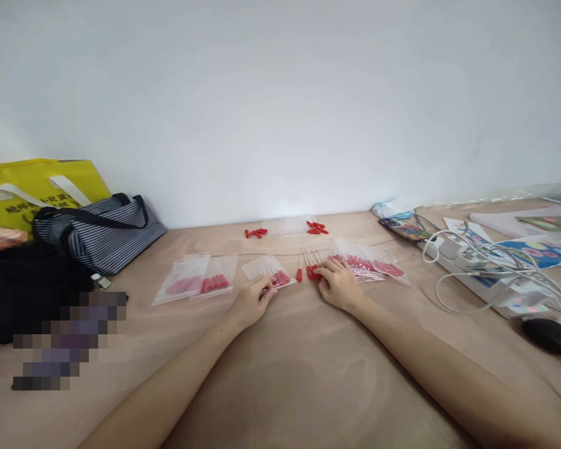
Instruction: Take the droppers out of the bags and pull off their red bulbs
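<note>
My left hand rests on the tan table, fingers curled and pinching the near edge of a small clear bag with red-tipped sticks inside. My right hand lies beside it, fingers closed over a few loose red-tipped clear sticks. Two filled clear bags lie to the left. Several more filled bags fan out to the right of my right hand. Loose red caps and a pile of sticks with caps sit near the wall.
A striped bag, a yellow bag and a black bag crowd the left. White cables and chargers, printed papers and a black mouse fill the right. The white wall stands close behind.
</note>
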